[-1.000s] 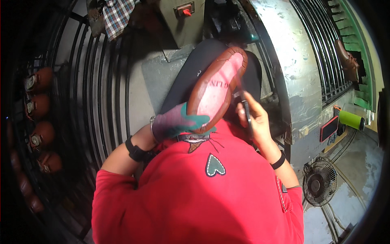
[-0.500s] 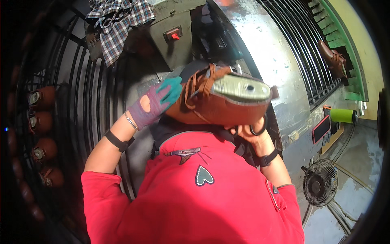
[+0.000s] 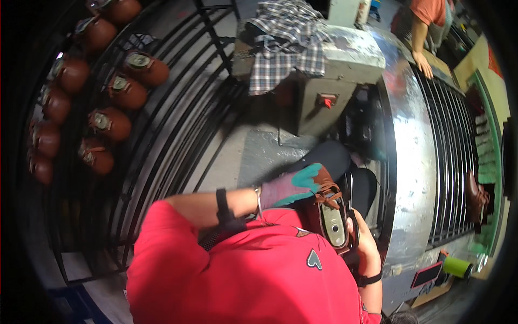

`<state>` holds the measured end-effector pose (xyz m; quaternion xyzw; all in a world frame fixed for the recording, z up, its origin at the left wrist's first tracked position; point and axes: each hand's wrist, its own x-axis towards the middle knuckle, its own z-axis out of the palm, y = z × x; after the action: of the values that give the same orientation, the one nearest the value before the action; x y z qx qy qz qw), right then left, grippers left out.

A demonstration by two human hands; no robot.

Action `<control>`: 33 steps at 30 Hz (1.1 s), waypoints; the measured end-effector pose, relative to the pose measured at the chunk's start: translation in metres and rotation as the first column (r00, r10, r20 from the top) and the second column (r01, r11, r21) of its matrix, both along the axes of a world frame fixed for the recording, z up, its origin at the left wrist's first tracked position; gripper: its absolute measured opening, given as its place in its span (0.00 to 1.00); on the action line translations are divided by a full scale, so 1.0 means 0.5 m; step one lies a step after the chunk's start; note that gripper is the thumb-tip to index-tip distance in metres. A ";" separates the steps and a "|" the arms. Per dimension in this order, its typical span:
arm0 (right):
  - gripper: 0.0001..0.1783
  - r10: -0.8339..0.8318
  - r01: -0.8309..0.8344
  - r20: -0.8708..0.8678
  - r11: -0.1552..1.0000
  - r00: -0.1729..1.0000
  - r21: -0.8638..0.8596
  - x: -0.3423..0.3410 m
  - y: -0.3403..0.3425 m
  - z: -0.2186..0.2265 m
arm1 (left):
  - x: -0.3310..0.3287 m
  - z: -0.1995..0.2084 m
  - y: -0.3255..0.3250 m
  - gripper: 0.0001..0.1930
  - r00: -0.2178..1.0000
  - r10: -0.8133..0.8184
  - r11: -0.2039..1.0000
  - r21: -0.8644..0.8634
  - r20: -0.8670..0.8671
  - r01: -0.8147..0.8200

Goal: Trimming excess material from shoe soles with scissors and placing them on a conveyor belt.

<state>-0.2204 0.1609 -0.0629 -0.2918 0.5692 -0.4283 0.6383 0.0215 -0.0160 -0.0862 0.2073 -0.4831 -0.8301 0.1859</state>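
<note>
A brown leather lace-up shoe [image 3: 330,208] rests over my lap, its opening and pale insole facing up. My left hand [image 3: 288,188], in a purple glove with teal fingers, is closed around its toe end, near the brown laces. At the heel end, my bare right hand [image 3: 367,237] has black-handled scissors [image 3: 354,229] looped on its fingers, beside the shoe's side. The scissors' blades point away from me along the shoe. Part of the right hand's fingers is hidden behind the handles and shoe.
Several brown shoes [image 3: 110,124] sit on a black rack to the left. A checked cloth [image 3: 288,40] drapes over a machine with a red switch [image 3: 327,101]. At right runs a metal-edged bench [image 3: 410,178] with black bars and another brown shoe [image 3: 476,197]. A co-worker's hand [image 3: 422,63] touches its far end.
My view has swung left. The shoe has come down closer to my body and turned lengthwise away from me. My left hand has moved onto its toe; the scissors stay in my right.
</note>
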 end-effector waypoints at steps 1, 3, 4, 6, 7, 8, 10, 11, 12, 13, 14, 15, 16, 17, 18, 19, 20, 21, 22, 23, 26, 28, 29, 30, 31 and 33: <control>0.35 -0.020 0.023 -0.110 0.999 0.994 0.027 0.009 -0.005 0.003 | 0.008 0.076 0.018 0.38 0.952 -0.007 1.000 0.008 0.305 0.005; 0.36 0.053 -0.065 -0.356 0.998 0.933 -0.022 0.033 -0.037 0.024 | 0.054 0.054 0.070 0.35 0.996 0.074 0.444 -0.896 0.056 0.017; 0.35 0.113 -0.147 -0.484 0.989 0.868 -0.032 0.044 -0.059 0.050 | 0.026 0.044 0.087 0.31 0.961 0.237 0.904 -0.395 0.140 -0.165; 0.34 0.162 -0.276 -0.620 0.957 0.768 -0.092 0.078 -0.101 0.098 | 0.007 0.076 0.086 0.19 0.888 0.334 0.879 0.236 0.315 -0.414; 0.33 0.195 -0.331 -0.644 0.939 0.740 -0.096 0.095 -0.118 0.117 | 0.012 0.072 0.082 0.18 0.847 0.422 0.814 0.276 0.324 -0.511; 0.34 0.183 -0.365 -0.663 0.920 0.726 -0.145 0.109 -0.130 0.124 | 0.028 0.083 0.072 0.16 0.861 0.400 0.766 0.401 0.314 -0.502; 0.34 0.181 -0.423 -0.676 0.881 0.715 -0.211 0.138 -0.141 0.131 | 0.072 0.094 0.064 0.14 0.902 0.404 0.693 0.592 0.153 -0.411; 0.35 0.175 -0.472 -0.712 0.847 0.680 -0.243 0.152 -0.148 0.134 | 0.099 0.095 0.063 0.14 0.894 0.449 0.714 0.599 0.007 -0.363; 0.35 0.213 -0.499 -0.697 0.834 0.685 -0.235 0.165 -0.159 0.144 | 0.119 0.097 0.067 0.15 0.854 0.521 0.717 0.541 0.005 -0.440; 0.35 0.261 -0.529 -0.678 0.819 0.688 -0.222 0.178 -0.164 0.148 | 0.143 0.103 0.077 0.16 0.805 0.593 0.703 0.484 0.005 -0.521; 0.35 0.267 -0.540 -0.679 0.811 0.684 -0.226 0.184 -0.161 0.139 | 0.166 0.119 0.085 0.17 0.766 0.643 0.673 0.474 0.005 -0.568; 0.34 0.254 -0.510 -0.620 0.814 0.742 -0.277 0.187 -0.162 0.115 | 0.190 0.138 0.091 0.18 0.725 0.688 0.643 0.459 0.004 -0.613; 0.34 0.244 -0.477 -0.555 0.817 0.795 -0.325 0.188 -0.162 0.103 | 0.218 0.156 0.102 0.19 0.639 0.766 0.580 0.357 0.068 -0.733; 0.34 0.251 -0.488 -0.554 0.807 0.793 -0.332 0.189 -0.166 0.102 | 0.246 0.177 0.117 0.19 0.530 0.848 0.513 0.273 -0.015 -0.814; 0.34 0.264 -0.521 -0.590 0.792 0.763 -0.319 0.189 -0.169 0.104 | 0.284 0.179 0.122 0.16 0.320 0.947 0.316 0.125 0.014 -0.941; 0.33 0.276 -0.553 -0.625 0.776 0.730 -0.303 0.189 -0.173 0.107 | 0.322 0.187 0.136 0.14 0.190 0.982 0.188 0.128 0.010 -0.974; 0.34 0.312 -0.567 -0.626 0.783 0.715 -0.257 0.192 -0.177 0.112 | 0.367 0.190 0.142 0.14 0.077 0.996 0.078 0.026 -0.037 -0.997; 0.34 0.319 -0.577 -0.623 0.772 0.714 -0.266 0.194 -0.179 0.112 | 0.412 0.191 0.163 0.13 -0.067 0.991 -0.087 -0.173 -0.120 -0.981; 0.34 0.324 -0.589 -0.628 0.762 0.707 -0.269 0.198 -0.180 0.108 | 0.475 0.167 0.175 0.13 -0.167 0.968 -0.222 -0.324 -0.188 -0.920; 0.34 0.327 -0.592 -0.632 0.760 0.703 -0.266 0.197 -0.181 0.103 | 0.501 0.210 0.188 0.16 -0.257 0.955 -0.287 -0.237 -0.151 -0.928; 0.35 0.337 -0.614 -0.639 0.741 0.691 -0.272 0.202 -0.179 0.108 | 0.645 0.222 0.199 0.18 -0.487 0.810 -0.583 -0.355 -0.326 -0.731; 0.35 0.345 -0.610 -0.639 0.753 0.687 -0.248 0.200 -0.176 0.113 | 0.733 0.248 0.185 0.26 -0.507 0.789 -0.614 -0.433 -0.347 -0.660; 0.35 0.355 -0.605 -0.637 0.764 0.684 -0.224 0.196 -0.173 0.116 | 0.778 0.264 0.167 0.27 -0.539 0.773 -0.631 -0.486 -0.335 -0.604; 0.36 0.336 -0.612 -0.666 0.756 0.666 -0.230 0.189 -0.171 0.103 | 0.811 0.286 0.140 0.25 -0.575 0.759 -0.645 -0.471 -0.305 -0.601; 0.37 0.315 -0.621 -0.692 0.746 0.649 -0.242 0.183 -0.166 0.095 | 0.924 0.286 0.137 0.24 -0.576 0.765 -0.594 -0.662 -0.288 -0.457; 0.37 0.401 -0.658 -0.679 0.736 0.615 -0.161 0.187 -0.165 0.111 | 1.158 0.308 0.165 0.28 -0.697 0.697 -0.211 -0.977 -0.169 0.026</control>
<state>-0.1268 0.0782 -0.0072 -0.6926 0.5268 -0.2041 0.4486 0.6005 0.0666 0.0678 0.8193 -0.3313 0.2080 0.4192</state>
